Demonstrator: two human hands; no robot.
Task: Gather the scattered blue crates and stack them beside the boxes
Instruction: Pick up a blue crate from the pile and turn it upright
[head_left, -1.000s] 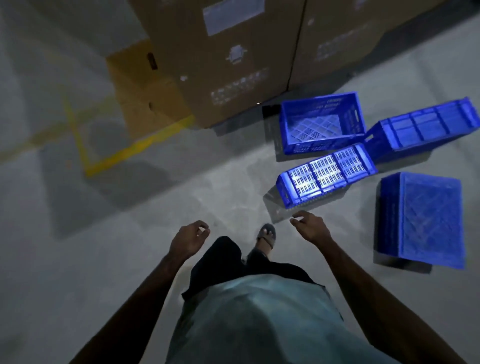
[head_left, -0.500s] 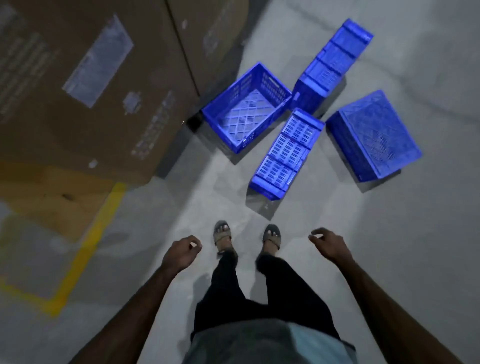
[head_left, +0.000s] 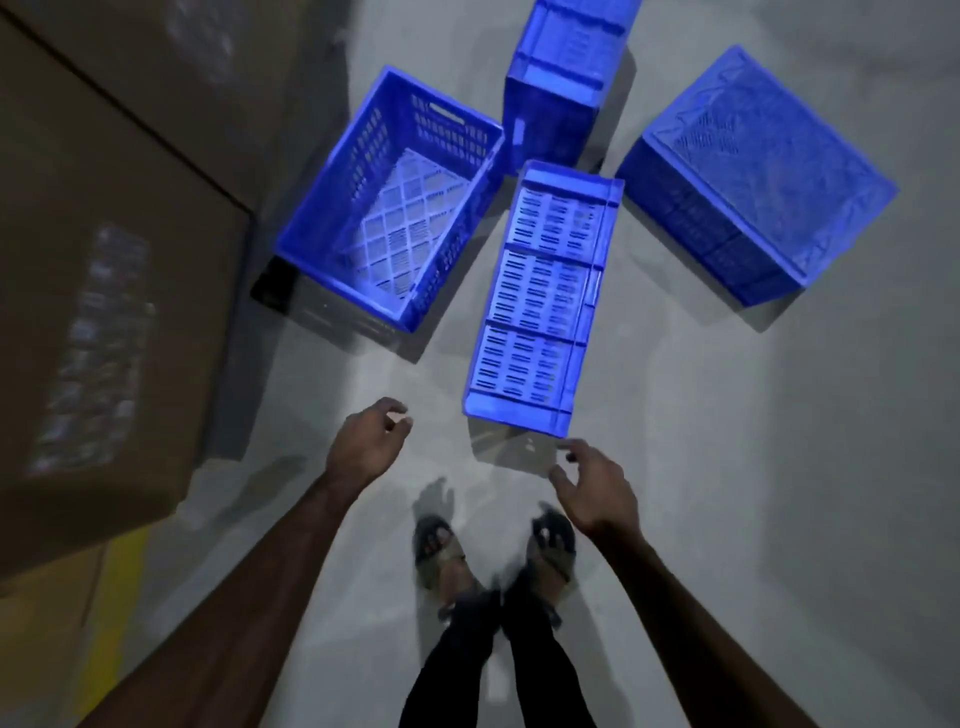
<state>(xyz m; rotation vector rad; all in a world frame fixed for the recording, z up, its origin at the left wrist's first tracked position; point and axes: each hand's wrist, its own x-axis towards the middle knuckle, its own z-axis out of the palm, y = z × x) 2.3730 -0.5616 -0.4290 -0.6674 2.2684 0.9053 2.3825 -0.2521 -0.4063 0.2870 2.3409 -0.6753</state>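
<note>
Floor of grey concrete (head_left: 779, 519), seen from head height looking down, with four scattered crates ahead of a person's sandalled feet (head_left: 436, 545).

The nearest blue plastic crate (head_left: 540, 301), slotted and ribbed, lies on its long side with one short end pointing at the feet. To its left an upright blue plastic crate (head_left: 395, 208) stands open-topped, just beside the tall brown cardboard boxes (head_left: 104, 260) that fill the left of the view. To its right an overturned blue plastic crate (head_left: 753, 171) rests base up, apart from the others. A farthest blue plastic crate (head_left: 561, 78) lies on its side at the top edge, partly cut off. It is close to the upright one's corner, but whether they touch cannot be told.

The left hand (head_left: 366, 447) hovers loosely curled and holds nothing. The right hand (head_left: 595, 486) is empty, fingers spread, just short of the nearest crate's end and not touching it.

The crates look empty, stiff and probably light enough for one person to lift. The moulded rim and a handle slot (head_left: 444, 111), visible on the upright crate's end wall, seem the surest holds, while the smooth ribbed sides would likely slip.

Open floor lies to the right. The boxes wall off the left, with a yellow painted line (head_left: 117, 587) at lower left. The upright crate, standing next to the boxes, looks a fit base for the stack.
</note>
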